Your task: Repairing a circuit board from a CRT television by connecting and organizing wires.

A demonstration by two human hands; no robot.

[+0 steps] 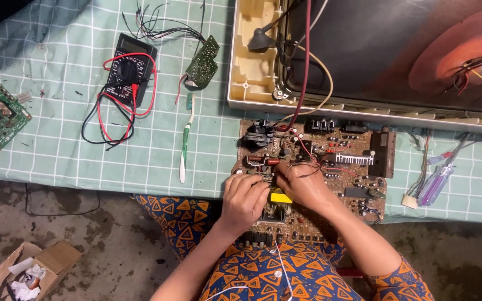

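Brown circuit board (330,167) overhangs the checked green tablecloth (57,150) above stained concrete floor (85,234), both hands' grips pinching its parts

**Even light, sharp centre**

Soft, even light falls from above; the checked cloth (85,150) reads bright and clear. The floor (85,234) below lies dimmer. A reddish glow sits on the dark tube (419,50) at upper right. Shadows are faint and short. Focus holds across the frame, with slight bending at the edges.
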